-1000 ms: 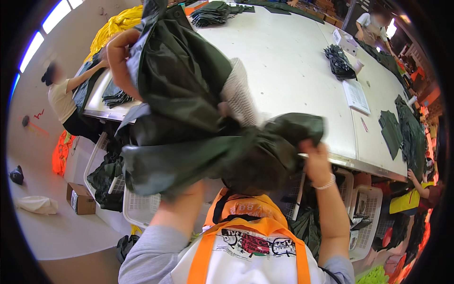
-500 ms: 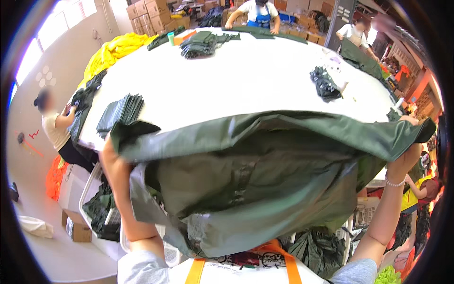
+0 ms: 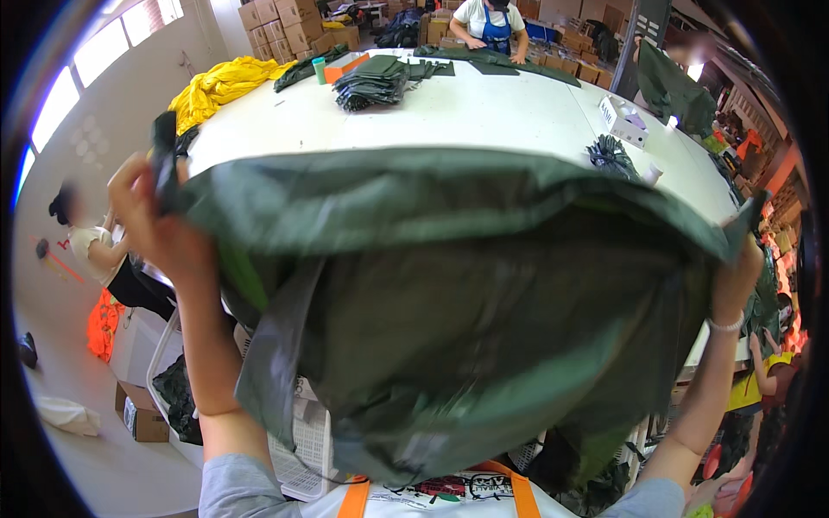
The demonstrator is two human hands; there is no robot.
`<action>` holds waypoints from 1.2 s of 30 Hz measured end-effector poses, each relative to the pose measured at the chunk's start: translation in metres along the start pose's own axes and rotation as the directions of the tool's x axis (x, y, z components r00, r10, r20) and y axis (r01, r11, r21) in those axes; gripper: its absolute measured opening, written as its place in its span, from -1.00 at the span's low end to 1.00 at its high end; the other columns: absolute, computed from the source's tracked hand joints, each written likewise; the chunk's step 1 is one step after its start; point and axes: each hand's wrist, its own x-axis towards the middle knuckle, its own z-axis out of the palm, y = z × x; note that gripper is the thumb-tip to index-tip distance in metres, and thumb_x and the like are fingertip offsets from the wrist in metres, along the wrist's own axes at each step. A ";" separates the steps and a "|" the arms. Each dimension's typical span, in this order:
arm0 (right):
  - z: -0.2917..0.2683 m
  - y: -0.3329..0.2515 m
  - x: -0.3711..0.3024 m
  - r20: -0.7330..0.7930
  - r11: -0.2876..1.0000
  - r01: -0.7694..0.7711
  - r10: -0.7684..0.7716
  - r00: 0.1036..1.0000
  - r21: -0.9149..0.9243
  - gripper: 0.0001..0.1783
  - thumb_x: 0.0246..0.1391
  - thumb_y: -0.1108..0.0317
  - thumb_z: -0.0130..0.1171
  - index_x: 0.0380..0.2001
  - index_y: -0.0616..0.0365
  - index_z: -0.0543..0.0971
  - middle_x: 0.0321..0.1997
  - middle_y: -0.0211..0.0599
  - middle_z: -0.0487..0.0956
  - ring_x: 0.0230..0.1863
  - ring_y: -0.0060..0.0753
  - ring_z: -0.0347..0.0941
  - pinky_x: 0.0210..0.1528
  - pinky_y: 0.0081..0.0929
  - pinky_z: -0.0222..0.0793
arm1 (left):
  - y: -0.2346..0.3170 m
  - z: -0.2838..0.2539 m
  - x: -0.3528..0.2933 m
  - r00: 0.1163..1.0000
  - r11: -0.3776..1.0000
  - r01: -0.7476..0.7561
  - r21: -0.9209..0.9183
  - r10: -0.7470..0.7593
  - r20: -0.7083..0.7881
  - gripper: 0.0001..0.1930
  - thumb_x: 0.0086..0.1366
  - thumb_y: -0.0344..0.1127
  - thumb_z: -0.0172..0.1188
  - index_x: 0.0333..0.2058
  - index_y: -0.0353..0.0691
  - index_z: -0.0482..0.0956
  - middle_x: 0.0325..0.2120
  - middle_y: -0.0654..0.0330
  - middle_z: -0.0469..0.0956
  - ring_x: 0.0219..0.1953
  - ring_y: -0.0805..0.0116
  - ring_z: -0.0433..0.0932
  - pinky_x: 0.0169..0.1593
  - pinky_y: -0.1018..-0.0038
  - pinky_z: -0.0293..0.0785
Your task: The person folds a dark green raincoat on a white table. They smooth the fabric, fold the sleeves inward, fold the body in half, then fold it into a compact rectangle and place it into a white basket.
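A dark green waterproof garment (image 3: 484, 328) hangs stretched wide in front of me, its upper edge arched over the table and its lower part sagging towards my apron. My left hand (image 3: 164, 220) is closed around its left corner, with a piece of the fabric sticking up past the fingers. At the opposite corner, my right hand (image 3: 738, 272) grips the fabric, the fingertips partly hidden and blurred. Along the left side a loose strip of the garment (image 3: 281, 354) dangles down. A bright green inner patch (image 3: 242, 272) shows near the left hand.
Beyond the garment lies the white table (image 3: 484, 112), bearing a stack of dark green pieces (image 3: 371, 82), a dark bundle (image 3: 611, 155) and a tissue box (image 3: 623, 121). Yellow fabric (image 3: 226, 86) lies at its far left. White baskets (image 3: 302, 440) stand below. Several people work around the table.
Both hands still hold the garment. My left hand has risen and moved outward to the left, lifting that corner and the upper edge higher. My right hand sits slightly lower in view.
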 end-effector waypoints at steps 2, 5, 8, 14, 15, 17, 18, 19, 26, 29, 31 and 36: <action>0.057 0.022 0.002 0.173 0.986 -0.150 0.160 0.972 -0.068 -0.40 0.29 0.12 -0.08 -0.73 0.36 0.30 -0.80 -0.16 0.13 -0.68 -0.43 -0.03 -0.64 -0.22 -0.11 | 0.022 0.061 -0.007 0.976 0.981 0.144 -0.128 -0.119 0.180 -0.63 0.05 -0.52 0.27 -0.15 -0.33 0.38 -0.21 0.18 0.41 -0.24 0.43 0.45 -0.10 0.55 0.39; 0.164 0.067 -0.015 0.374 0.986 -0.138 0.162 0.913 -0.091 -0.36 0.29 0.00 -0.18 -0.68 0.34 0.44 -0.70 0.19 0.37 -0.67 0.21 0.28 -0.60 -0.09 0.11 | 0.005 0.175 -0.043 0.734 0.717 0.611 -0.335 -0.357 0.577 -0.36 0.03 -0.58 0.27 0.13 -0.30 0.26 -0.15 0.17 0.51 -0.10 0.40 0.47 0.05 0.47 0.35; 0.276 0.112 -0.050 0.441 0.960 -0.169 0.254 0.861 -0.222 -0.41 0.26 -0.07 -0.20 -0.57 0.23 0.50 -0.58 0.15 0.50 -0.50 0.24 0.45 -0.46 0.02 0.34 | -0.050 0.295 -0.115 0.605 0.615 0.746 -0.255 -0.468 0.644 -0.56 0.06 -0.48 0.26 -0.04 -0.35 0.40 -0.25 0.13 0.55 -0.18 0.37 0.51 -0.04 0.47 0.42; 0.432 0.161 -0.171 0.732 0.872 -0.195 0.483 0.480 -0.448 -0.45 0.27 -0.06 -0.27 -0.45 0.16 0.51 -0.47 0.08 0.57 -0.40 0.11 0.52 -0.31 -0.04 0.42 | -0.091 0.418 -0.297 0.430 0.816 0.459 0.353 -0.551 0.715 -0.72 0.09 -0.32 0.23 -0.27 -0.31 0.40 -0.29 -0.08 0.51 -0.19 -0.07 0.48 -0.13 0.22 0.38; 0.446 0.164 -0.193 0.757 0.872 -0.181 0.485 0.438 -0.455 -0.46 0.28 -0.05 -0.27 -0.47 0.15 0.51 -0.49 0.06 0.57 -0.42 0.09 0.53 -0.31 -0.05 0.43 | -0.094 0.418 -0.318 0.398 0.816 0.408 0.410 -0.563 0.724 -0.72 0.09 -0.29 0.23 -0.29 -0.31 0.40 -0.28 -0.09 0.50 -0.17 -0.11 0.46 -0.13 0.19 0.37; 0.463 0.175 -0.227 0.781 0.890 -0.133 0.449 0.435 -0.437 -0.51 0.26 -0.01 -0.21 -0.51 0.12 0.50 -0.57 -0.01 0.56 -0.49 0.06 0.52 -0.36 -0.08 0.42 | -0.096 0.428 -0.349 0.330 0.809 0.363 0.462 -0.576 0.748 -0.71 0.10 -0.26 0.24 -0.32 -0.31 0.39 -0.28 -0.10 0.48 -0.16 -0.14 0.44 -0.14 0.15 0.36; 0.468 0.180 -0.237 0.797 0.903 -0.098 0.417 0.438 -0.418 -0.52 0.26 0.01 -0.19 -0.52 0.12 0.50 -0.60 -0.02 0.56 -0.50 0.06 0.52 -0.37 -0.09 0.42 | -0.095 0.431 -0.357 0.295 0.800 0.370 0.471 -0.583 0.757 -0.71 0.10 -0.25 0.23 -0.33 -0.31 0.38 -0.29 -0.09 0.48 -0.16 -0.13 0.44 -0.15 0.14 0.36; 0.470 0.184 -0.247 0.813 0.915 -0.064 0.383 0.439 -0.398 -0.53 0.26 0.02 -0.17 -0.53 0.11 0.50 -0.62 -0.04 0.55 -0.52 0.06 0.52 -0.39 -0.10 0.42 | -0.095 0.433 -0.365 0.259 0.791 0.378 0.481 -0.589 0.766 -0.71 0.10 -0.25 0.23 -0.34 -0.31 0.38 -0.30 -0.08 0.48 -0.17 -0.12 0.44 -0.15 0.13 0.35; 0.465 0.169 -0.228 0.743 0.895 -0.119 0.425 0.517 -0.430 -0.60 0.17 0.01 -0.01 -0.40 0.17 0.51 -0.34 0.01 0.55 -0.28 -0.01 0.48 -0.18 -0.22 0.40 | -0.121 0.434 -0.393 0.306 0.775 0.288 0.563 -0.631 0.713 -0.43 0.07 -0.09 0.30 -0.01 -0.28 0.39 -0.12 -0.05 0.48 -0.11 0.04 0.48 -0.05 0.24 0.39; 0.416 0.119 -0.177 0.696 0.918 -0.376 0.352 0.625 -0.127 -0.71 0.11 0.19 0.12 -0.31 0.24 0.53 -0.22 -0.09 0.52 -0.15 -0.04 0.42 -0.16 -0.27 0.35 | -0.111 0.393 -0.341 0.480 0.743 0.589 0.317 -0.638 0.602 -0.59 0.16 -0.13 0.23 -0.13 -0.32 0.49 -0.28 0.00 0.56 -0.28 0.21 0.54 -0.20 0.33 0.45; 0.371 0.081 -0.182 0.849 0.649 -0.758 0.435 0.301 -0.064 -0.79 0.12 0.34 0.09 -0.46 0.29 0.56 -0.50 -0.20 0.58 -0.52 -0.23 0.51 -0.45 -0.40 0.40 | -0.077 0.345 -0.302 0.108 0.672 0.565 0.479 -0.636 0.764 -0.70 0.24 -0.17 0.16 -0.35 -0.35 0.58 -0.59 0.10 0.55 -0.55 0.32 0.50 -0.43 0.43 0.44; 0.326 -0.025 -0.252 0.926 0.129 -0.974 0.356 -0.128 -0.185 -0.74 0.17 0.33 0.06 -0.24 0.34 0.55 -0.47 -0.20 0.61 -0.52 -0.46 0.57 -0.45 -0.57 0.46 | 0.021 0.232 -0.314 -0.797 0.464 0.490 0.738 -0.105 0.595 -0.52 0.31 -0.04 0.06 -0.31 -0.50 0.57 -0.61 0.04 0.58 -0.68 0.38 0.53 -0.56 0.57 0.45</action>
